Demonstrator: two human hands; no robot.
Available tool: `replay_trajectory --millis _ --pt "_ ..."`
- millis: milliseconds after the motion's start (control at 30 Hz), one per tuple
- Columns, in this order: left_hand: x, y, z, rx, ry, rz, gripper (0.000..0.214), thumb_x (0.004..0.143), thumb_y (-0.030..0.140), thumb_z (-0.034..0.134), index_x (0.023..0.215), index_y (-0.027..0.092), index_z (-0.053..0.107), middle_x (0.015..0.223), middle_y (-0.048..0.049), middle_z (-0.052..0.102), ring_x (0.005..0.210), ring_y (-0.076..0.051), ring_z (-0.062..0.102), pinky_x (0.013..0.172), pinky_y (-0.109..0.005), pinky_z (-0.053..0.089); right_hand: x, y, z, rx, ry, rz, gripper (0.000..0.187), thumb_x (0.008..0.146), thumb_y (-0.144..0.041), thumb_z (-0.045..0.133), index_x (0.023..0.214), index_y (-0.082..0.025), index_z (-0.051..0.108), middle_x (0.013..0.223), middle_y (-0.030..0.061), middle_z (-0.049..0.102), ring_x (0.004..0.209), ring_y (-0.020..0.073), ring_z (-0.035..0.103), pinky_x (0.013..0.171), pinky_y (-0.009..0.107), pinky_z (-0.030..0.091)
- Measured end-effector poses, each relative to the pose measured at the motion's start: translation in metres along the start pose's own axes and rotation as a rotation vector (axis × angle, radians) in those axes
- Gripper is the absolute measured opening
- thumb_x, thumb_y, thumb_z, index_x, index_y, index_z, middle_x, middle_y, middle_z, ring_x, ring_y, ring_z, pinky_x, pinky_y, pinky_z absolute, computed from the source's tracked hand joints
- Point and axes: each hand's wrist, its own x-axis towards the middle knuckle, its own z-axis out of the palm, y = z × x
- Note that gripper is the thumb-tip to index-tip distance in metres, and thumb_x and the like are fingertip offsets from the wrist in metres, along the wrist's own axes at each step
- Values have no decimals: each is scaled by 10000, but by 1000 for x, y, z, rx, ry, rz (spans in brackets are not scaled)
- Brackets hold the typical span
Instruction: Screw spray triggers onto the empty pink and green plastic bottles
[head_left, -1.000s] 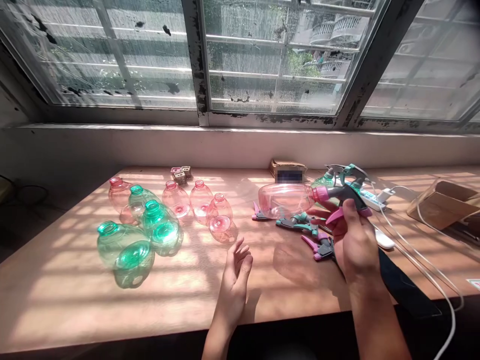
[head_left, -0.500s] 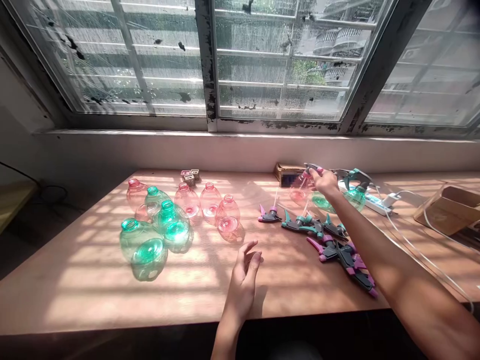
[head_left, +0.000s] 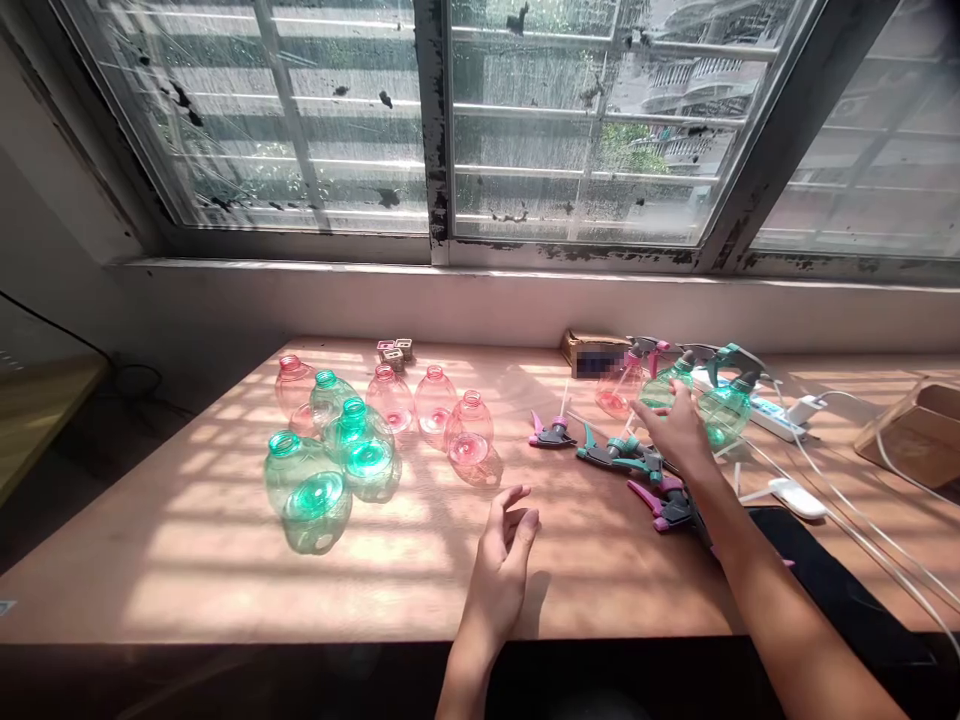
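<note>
My right hand (head_left: 679,428) is over the loose spray heads, fingers apart, holding nothing that I can see. Beneath and beside it lie teal-and-grey spray heads (head_left: 615,455) and pink-and-grey spray heads (head_left: 667,502), partly hidden by my forearm. Just beyond stand a pink spray bottle (head_left: 616,390) and green spray bottles (head_left: 724,412) with heads on. My left hand (head_left: 504,560) hovers near the table's front, its fingers loosely curled and apart, empty. Nearest to it is an uncapped pink bottle (head_left: 469,432).
Open green bottles (head_left: 304,482) and pink bottles (head_left: 390,402) stand on the left. Small blocks (head_left: 394,352) and a cardboard box (head_left: 589,355) sit at the back. On the right are a power strip (head_left: 776,418), cables, a dark flat object (head_left: 832,585) and another carton (head_left: 911,430).
My right hand has let go of the pink spray bottle, which now stands at the back, and has come nearer over the spray heads. My left hand stays much the same; the view has shifted slightly.
</note>
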Motion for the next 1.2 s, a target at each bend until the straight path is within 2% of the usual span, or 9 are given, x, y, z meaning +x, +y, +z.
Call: replay_trajectory --millis 133,267,467,633,800,933,1067,1133,1200 --pt "1 0 0 16 -6 -2 386 1011 475 607 1332 260 606 1464 -102 620 1225 -276 666 1125 -454 470 -57 3 21 -97 -197 -141 504 848 -439 708 1307 -237 660 1464 165 637 1386 434 530 1165 609 370" --pt "2 -3 -1 12 -19 -3 386 1009 458 607 1338 258 584 1478 -106 611 1232 -273 665 1128 -466 478 -85 3 31 -142 -282 -203 421 825 -267 653 1244 -240 687 1410 166 671 1418 446 510 1221 688 218" --pt "4 -9 -2 14 -13 12 442 995 494 618 1356 243 572 1480 -130 609 1316 -285 624 1172 -481 463 -117 -2 17 -29 -362 -287 375 888 -297 631 1261 -279 666 1338 98 684 1271 342 638 1113 512 482" --pt "5 -19 -2 118 106 30 685 970 582 637 1526 229 450 1656 -167 431 1558 -327 385 1289 -533 294 -170 -21 27 227 -240 -249 409 925 -436 724 1310 -311 661 1415 105 623 1316 356 619 1077 513 532" --pt "0 -15 -1 99 102 12 603 1021 651 487 1491 274 512 1632 -133 494 1500 -321 483 1253 -541 371 -201 -42 46 642 -187 -77 408 988 -422 690 1385 -368 612 1497 75 556 1323 308 611 1043 454 559" --pt "-16 28 -19 208 459 241 495 983 548 646 1405 298 574 1612 -98 523 1458 -331 518 1212 -530 420 -204 -44 48 767 -173 -24 437 980 -410 725 1394 -377 589 1430 54 585 1254 263 629 1083 430 514" --pt "-31 74 -71 418 906 667 576 861 382 829 1367 232 598 1585 -104 555 1513 -318 472 1282 -498 338 -204 -41 47 814 -218 4 438 959 -410 760 1367 -362 608 1384 56 610 1242 260 622 1079 417 515" --pt "-35 82 -106 529 1154 588 743 761 489 870 1382 165 621 1592 -167 536 1492 -406 485 1260 -572 367 -203 -38 46 832 -249 22 449 947 -419 770 1363 -346 617 1332 68 647 1185 265 650 1016 408 553" --pt "-33 79 -140 563 1207 210 1036 622 561 924 1499 166 539 1637 -218 473 1434 -527 507 1188 -710 401 -203 -36 46 838 -276 34 470 909 -425 807 1338 -325 643 1289 84 675 1108 271 680 923 391 592"
